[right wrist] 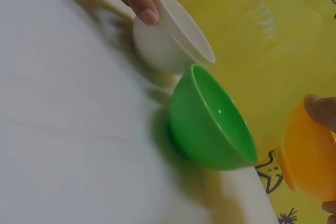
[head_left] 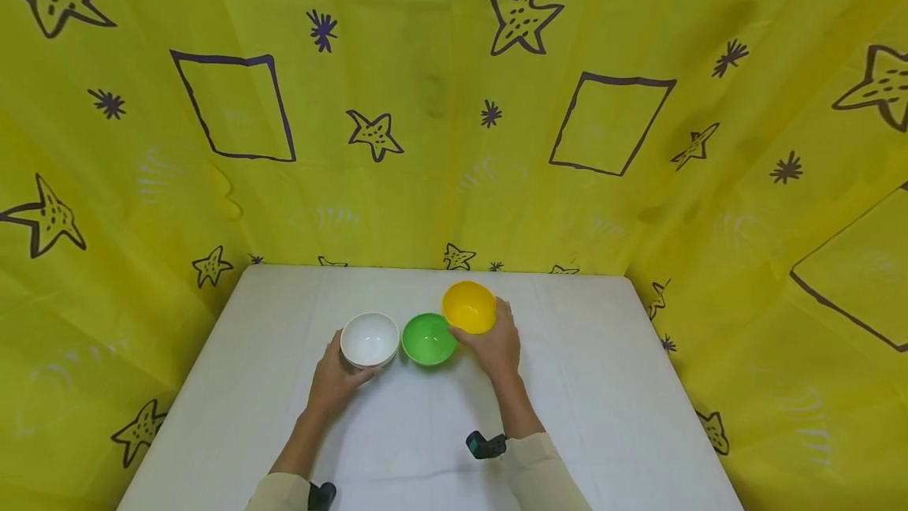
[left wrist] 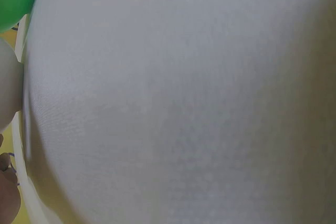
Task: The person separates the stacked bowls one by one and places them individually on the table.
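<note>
My left hand point(head_left: 336, 375) grips a white bowl point(head_left: 370, 340) from its left and near side, thumb along the front. In the right wrist view that thumb presses the white bowl's point(right wrist: 168, 35) outer wall just under the rim. A green bowl point(head_left: 429, 340) stands upright on the table between the other two, close beside the white one. My right hand point(head_left: 496, 344) holds a yellow bowl point(head_left: 468, 307) by its side, behind and right of the green bowl. Seen from the right wrist, the yellow bowl point(right wrist: 310, 153) is raised off the table, apart from the green bowl point(right wrist: 210, 121).
A white cloth covers the table point(head_left: 426, 432). Yellow curtains point(head_left: 433, 203) with drawn stars and frames hang behind it and along both sides. Each wrist wears a small dark camera, such as the right wrist camera point(head_left: 485, 445).
</note>
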The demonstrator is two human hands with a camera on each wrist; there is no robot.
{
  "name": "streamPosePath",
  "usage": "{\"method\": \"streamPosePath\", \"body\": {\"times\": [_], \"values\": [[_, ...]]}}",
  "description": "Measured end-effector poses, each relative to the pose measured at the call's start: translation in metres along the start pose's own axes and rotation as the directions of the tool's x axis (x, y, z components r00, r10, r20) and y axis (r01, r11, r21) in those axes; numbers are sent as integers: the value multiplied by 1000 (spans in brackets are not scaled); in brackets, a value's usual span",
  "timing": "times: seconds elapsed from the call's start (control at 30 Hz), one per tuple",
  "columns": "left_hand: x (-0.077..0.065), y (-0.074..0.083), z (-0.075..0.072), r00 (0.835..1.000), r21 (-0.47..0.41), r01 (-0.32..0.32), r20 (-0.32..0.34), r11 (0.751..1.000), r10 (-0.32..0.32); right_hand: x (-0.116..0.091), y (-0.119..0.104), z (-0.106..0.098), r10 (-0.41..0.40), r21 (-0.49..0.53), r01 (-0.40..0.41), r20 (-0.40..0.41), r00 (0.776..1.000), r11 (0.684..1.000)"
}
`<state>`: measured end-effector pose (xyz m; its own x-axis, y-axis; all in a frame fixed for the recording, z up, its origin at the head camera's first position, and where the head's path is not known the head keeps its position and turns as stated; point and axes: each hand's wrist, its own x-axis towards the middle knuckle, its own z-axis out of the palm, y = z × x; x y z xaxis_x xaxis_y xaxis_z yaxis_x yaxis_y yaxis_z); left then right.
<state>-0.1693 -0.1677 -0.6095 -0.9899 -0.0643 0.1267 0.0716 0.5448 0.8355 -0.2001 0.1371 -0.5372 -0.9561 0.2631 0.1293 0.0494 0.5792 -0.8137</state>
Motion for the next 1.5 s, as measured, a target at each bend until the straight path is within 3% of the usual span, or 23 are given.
{"method": "streamPosePath", "body": {"times": [0.57,0.97,1.5], "values": [[0,-4,2,1000,5,-3,-15,1000,3,-12,32,-3,59,14,-59,-38,997,998],[-1,-3,2,1000,0,1,-22,1000,-1,-17,51,3,76,-30,-77,-18,997,997],[-1,-4,4,998,-20,-41,-39,999,40,-21,56,5,80,-52,-80,3,997,995]]}}
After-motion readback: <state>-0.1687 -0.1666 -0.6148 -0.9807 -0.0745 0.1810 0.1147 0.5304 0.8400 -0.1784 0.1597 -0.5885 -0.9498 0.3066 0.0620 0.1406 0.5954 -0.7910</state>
